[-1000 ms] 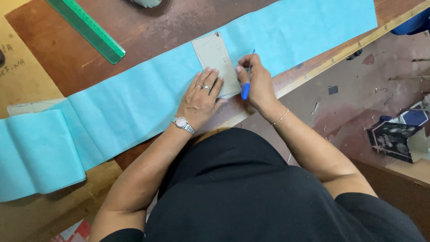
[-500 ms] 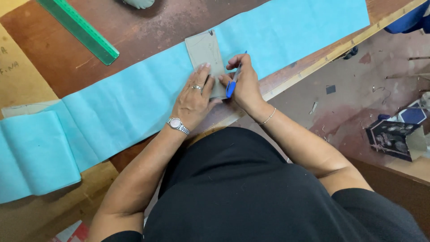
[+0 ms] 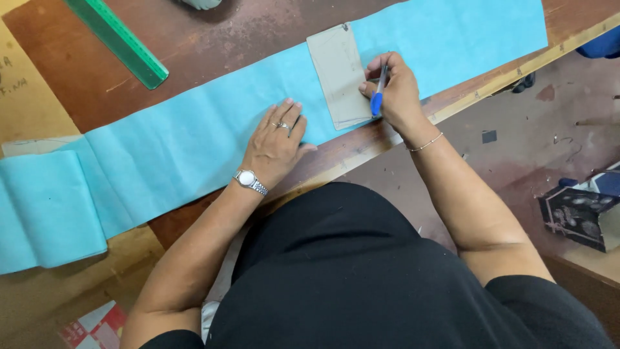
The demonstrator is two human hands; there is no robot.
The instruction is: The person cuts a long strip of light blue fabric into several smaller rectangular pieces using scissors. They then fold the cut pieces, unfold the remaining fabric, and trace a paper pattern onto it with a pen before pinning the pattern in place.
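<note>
Pen [image 3: 377, 97] tip hidden behind right hand [image 3: 395, 97], fingers clamped on it at the grey card's [image 3: 339, 74] right edge. Left hand [image 3: 276, 143] has slid off the card, now flat, fingers together, on the blue cloth [image 3: 194, 142] over the desk [image 3: 213, 39].

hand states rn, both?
Left hand: open, flat on the blue fabric strip.
Right hand: closed on a blue pen, beside the cardboard template.

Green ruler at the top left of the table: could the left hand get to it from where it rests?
Probably yes. The left hand lies flat on the blue fabric, holding nothing, and only bare table and fabric lie between it and the green ruler.
</note>
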